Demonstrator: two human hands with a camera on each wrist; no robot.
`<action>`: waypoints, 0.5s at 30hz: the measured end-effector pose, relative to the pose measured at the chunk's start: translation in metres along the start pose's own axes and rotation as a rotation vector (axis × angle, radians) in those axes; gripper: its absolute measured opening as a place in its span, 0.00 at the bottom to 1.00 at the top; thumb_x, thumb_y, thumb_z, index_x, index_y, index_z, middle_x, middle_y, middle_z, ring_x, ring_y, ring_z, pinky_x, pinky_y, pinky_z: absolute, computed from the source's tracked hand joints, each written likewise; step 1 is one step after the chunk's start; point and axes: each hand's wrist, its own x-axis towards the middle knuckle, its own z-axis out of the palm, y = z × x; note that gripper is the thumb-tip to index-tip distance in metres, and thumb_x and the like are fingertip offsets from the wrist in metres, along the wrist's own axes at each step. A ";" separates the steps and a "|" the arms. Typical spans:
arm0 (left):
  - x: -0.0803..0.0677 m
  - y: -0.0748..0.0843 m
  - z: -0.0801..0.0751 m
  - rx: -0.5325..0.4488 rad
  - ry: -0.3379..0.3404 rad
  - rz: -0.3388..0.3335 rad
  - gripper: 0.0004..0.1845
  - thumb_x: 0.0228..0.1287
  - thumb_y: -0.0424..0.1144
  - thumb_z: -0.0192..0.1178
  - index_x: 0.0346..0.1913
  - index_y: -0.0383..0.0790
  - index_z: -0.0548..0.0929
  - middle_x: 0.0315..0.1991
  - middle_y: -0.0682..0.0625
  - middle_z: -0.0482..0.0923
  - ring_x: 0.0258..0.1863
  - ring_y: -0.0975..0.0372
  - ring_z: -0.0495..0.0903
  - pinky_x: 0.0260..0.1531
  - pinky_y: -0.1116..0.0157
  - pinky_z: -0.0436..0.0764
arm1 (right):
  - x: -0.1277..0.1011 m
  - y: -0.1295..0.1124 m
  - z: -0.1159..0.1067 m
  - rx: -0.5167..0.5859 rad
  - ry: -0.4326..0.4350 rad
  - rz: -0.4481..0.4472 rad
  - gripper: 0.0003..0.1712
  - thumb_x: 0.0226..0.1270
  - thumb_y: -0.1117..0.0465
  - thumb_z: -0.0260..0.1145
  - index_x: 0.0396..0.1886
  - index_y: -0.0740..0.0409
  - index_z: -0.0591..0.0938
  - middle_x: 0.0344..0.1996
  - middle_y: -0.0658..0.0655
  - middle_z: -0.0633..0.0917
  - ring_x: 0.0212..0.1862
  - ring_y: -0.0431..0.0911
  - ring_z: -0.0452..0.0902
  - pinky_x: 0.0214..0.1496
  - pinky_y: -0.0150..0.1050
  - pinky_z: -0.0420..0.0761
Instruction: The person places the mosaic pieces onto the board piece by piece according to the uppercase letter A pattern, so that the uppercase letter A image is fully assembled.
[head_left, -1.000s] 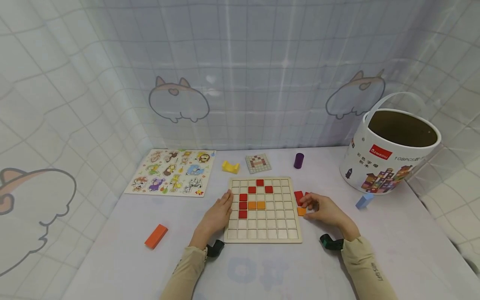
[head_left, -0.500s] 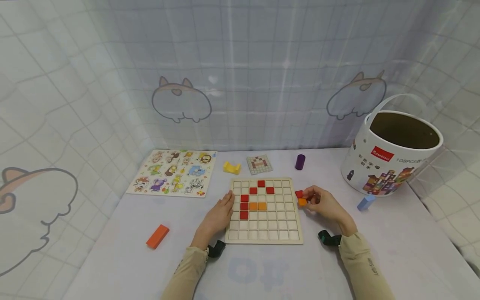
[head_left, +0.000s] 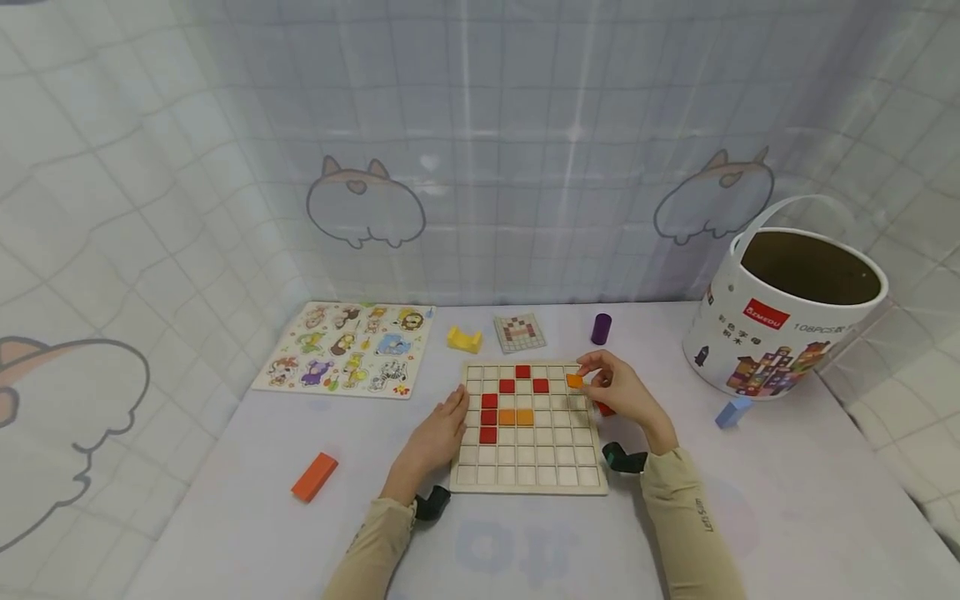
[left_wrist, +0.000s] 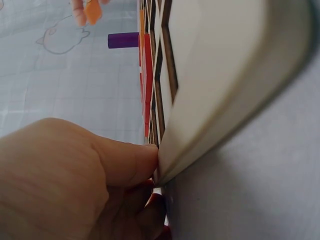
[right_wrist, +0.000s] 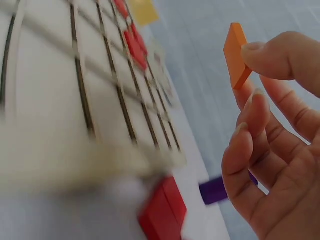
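Bucket right of board, puzzle left.

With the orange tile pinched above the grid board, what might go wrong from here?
1. The right hand pinches the orange tile only at its edge, tilted in the right wrist view, so it may slip and knock the red tiles already seated.
2. The left hand merely presses the grid board at its left edge; a firm push could slide it.
3. Spare red tiles lie under the right palm and might get swept off.

Head overview; wrists close on board
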 end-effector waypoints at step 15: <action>0.000 0.000 0.002 0.014 0.008 0.001 0.29 0.75 0.38 0.46 0.73 0.31 0.58 0.77 0.41 0.51 0.76 0.50 0.53 0.75 0.50 0.57 | 0.000 -0.011 0.027 -0.006 -0.069 0.007 0.21 0.60 0.75 0.64 0.54 0.70 0.75 0.44 0.68 0.80 0.32 0.40 0.71 0.34 0.27 0.74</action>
